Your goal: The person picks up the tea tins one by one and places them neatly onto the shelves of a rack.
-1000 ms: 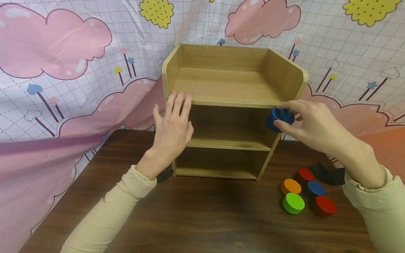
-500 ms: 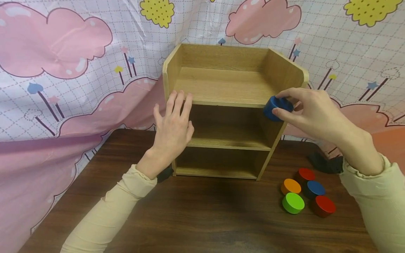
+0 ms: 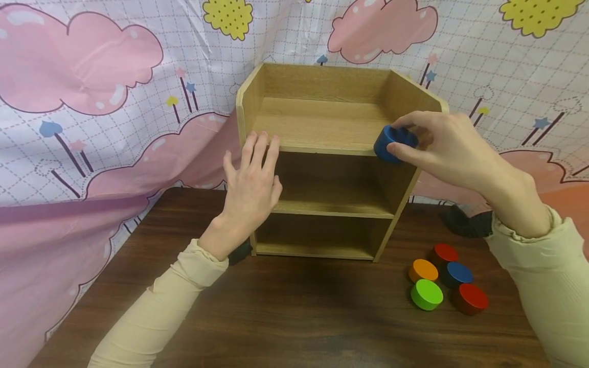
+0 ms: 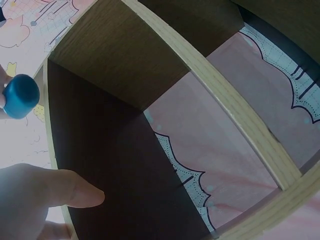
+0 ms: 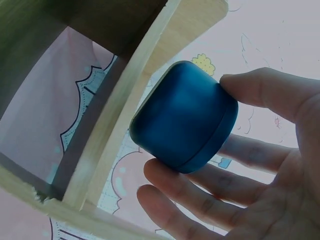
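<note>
A blue round piece (image 3: 388, 145) is pinched between the thumb and fingers of the right hand (image 3: 455, 148), in front of the top board's right end on the wooden shelf (image 3: 322, 122). The right wrist view shows the same blue piece (image 5: 185, 117) between thumb and fingers (image 5: 190, 192), beside the shelf's edge. The left hand (image 3: 250, 186) rests with spread fingers on the left end of the top board's front edge. In the left wrist view its thumb (image 4: 80, 192) shows over the shelf's opening.
On the dark wooden table (image 3: 294, 317), right of the shelf, several round pieces stand grouped: red (image 3: 471, 299), green (image 3: 427, 295), orange (image 3: 423, 271), blue (image 3: 458, 275) and another red (image 3: 444, 253). A patterned cloth (image 3: 198, 56) hangs behind the shelf.
The right hand has moved up and slightly left with the blue piece, from beside the middle compartment to the top board's level. The left hand stays in place.
</note>
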The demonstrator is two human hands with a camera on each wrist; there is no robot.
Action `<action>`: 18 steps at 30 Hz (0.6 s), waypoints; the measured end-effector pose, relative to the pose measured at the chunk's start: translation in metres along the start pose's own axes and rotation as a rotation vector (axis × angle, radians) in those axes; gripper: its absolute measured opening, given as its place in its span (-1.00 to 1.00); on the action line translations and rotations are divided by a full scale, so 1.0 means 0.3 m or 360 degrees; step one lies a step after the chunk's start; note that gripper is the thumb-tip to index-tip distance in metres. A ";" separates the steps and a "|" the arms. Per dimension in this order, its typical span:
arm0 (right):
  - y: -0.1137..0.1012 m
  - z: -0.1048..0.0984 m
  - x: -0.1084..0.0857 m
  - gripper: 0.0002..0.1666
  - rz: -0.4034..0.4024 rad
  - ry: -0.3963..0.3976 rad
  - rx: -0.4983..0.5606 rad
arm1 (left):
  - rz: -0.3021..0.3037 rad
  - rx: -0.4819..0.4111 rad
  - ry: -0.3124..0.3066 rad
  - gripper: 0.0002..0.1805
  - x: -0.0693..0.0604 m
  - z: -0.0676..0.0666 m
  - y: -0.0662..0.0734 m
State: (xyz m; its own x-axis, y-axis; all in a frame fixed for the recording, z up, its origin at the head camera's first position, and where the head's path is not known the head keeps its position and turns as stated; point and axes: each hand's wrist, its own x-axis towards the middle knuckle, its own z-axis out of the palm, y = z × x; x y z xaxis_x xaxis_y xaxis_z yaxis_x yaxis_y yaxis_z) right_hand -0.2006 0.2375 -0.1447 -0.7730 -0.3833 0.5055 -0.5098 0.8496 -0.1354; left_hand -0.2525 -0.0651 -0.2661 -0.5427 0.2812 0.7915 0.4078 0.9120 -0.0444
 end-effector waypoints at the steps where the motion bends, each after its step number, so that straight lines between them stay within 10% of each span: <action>1: -0.003 0.000 0.006 -0.54 -0.0009 0.0001 0.0004 | -0.0001 -0.0002 -0.0003 -0.20 0.000 0.000 0.000; 18: -0.061 0.020 0.130 -0.55 -0.0041 0.0005 -0.0016 | 0.0005 -0.0016 0.0009 -0.21 -0.001 0.000 -0.001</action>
State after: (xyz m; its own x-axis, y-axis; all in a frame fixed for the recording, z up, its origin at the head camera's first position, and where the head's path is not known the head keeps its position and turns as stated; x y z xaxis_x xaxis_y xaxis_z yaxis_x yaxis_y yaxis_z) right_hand -0.2236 0.2048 -0.1278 -0.7585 -0.4043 0.5111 -0.5259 0.8429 -0.1137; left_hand -0.2525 -0.0654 -0.2663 -0.5372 0.2821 0.7949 0.4169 0.9080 -0.0405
